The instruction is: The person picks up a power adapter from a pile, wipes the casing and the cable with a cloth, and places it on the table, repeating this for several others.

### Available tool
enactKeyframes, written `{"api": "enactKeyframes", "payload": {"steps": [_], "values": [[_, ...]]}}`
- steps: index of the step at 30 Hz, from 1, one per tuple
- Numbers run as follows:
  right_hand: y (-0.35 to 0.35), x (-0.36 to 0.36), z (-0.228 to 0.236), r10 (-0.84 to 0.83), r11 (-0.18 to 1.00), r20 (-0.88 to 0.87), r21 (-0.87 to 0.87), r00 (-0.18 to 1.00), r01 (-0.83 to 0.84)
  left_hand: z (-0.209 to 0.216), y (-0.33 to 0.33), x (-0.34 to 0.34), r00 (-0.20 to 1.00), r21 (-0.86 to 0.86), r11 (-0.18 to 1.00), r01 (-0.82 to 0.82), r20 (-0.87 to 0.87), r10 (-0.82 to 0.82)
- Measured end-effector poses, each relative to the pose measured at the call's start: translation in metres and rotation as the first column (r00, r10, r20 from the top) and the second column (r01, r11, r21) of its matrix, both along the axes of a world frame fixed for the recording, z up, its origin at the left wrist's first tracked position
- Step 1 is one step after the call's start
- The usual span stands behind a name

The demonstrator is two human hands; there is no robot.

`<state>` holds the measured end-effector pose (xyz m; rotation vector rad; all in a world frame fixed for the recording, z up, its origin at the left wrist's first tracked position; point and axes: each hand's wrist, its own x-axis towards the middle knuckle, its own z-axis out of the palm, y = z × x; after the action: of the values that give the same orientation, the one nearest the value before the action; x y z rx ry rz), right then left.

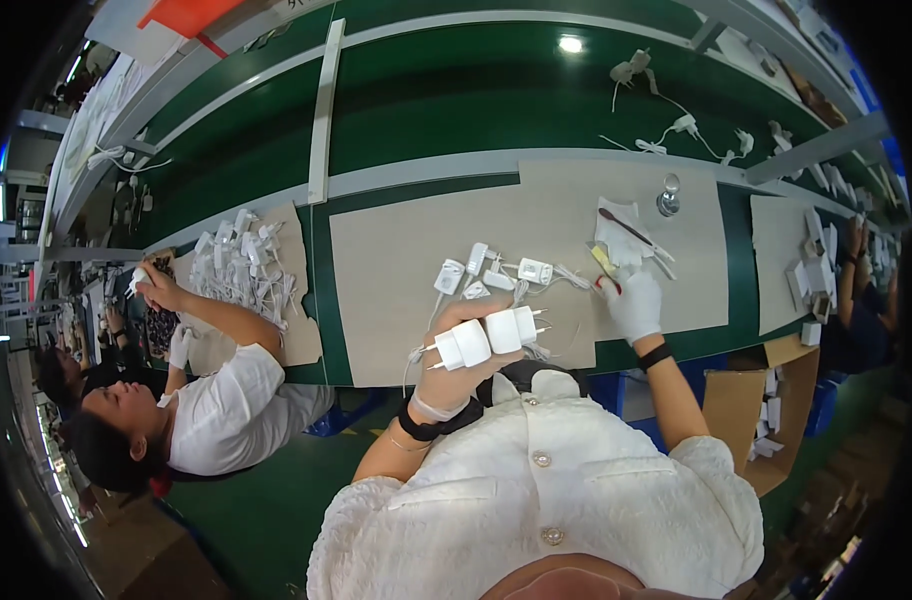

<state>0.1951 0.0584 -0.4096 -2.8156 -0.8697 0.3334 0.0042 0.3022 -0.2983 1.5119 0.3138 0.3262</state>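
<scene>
My left hand [450, 382], in a thin pale glove, is closed around two white plug-in power adapters [463, 344] held side by side, their metal pins pointing outward. Just beyond it on the grey-brown work mat lie several more white adapters [449, 277] with their cords. My right hand [633, 304], in a white glove, rests on the mat beside a white cloth [624, 238]. Its fingers are bent in against a small yellow piece [603, 259]; a bit of red shows there, and what they grip is partly hidden. A dark-handled brush [624, 224] lies on the cloth.
A small clear glass jar [668, 196] stands at the mat's far right. Left of me a person in white [226, 410] works beside a heap of white adapters [241, 262]. An open cardboard box [728, 410] with white pieces stands at right. Cabled plugs [685, 124] lie on the green shelf.
</scene>
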Motion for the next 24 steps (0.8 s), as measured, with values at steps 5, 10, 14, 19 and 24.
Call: {"api": "enactKeyframes", "payload": {"steps": [5, 10, 14, 19, 24], "values": [[-0.014, -0.016, -0.043, -0.114, 0.990, 0.070, 0.094, 0.991, 0.107, 0.006, 0.001, 0.005, 1.000, -0.139, 0.990, -0.003, -0.004, 0.003], [-0.014, -0.004, -0.040, -0.153, 0.977, -0.025, 0.147, 0.988, 0.155, 0.001, -0.002, 0.006, 1.000, -0.153, 0.988, -0.013, 0.022, 0.017], [-0.016, -0.002, -0.035, -0.132, 0.988, -0.015, 0.079, 0.991, 0.133, 0.004, -0.007, 0.007, 0.999, -0.164, 0.986, -0.041, 0.018, 0.044], [-0.009, 0.004, -0.004, -0.194, 0.974, 0.043, 0.127, 0.980, 0.187, 0.002, -0.007, 0.004, 0.998, -0.133, 0.989, -0.061, -0.002, 0.061], [-0.017, 0.060, 0.015, -0.343, 0.891, 0.496, 0.440, 0.798, 0.109, 0.004, -0.012, 0.005, 0.995, -0.134, 0.986, -0.096, -0.038, 0.092]]}}
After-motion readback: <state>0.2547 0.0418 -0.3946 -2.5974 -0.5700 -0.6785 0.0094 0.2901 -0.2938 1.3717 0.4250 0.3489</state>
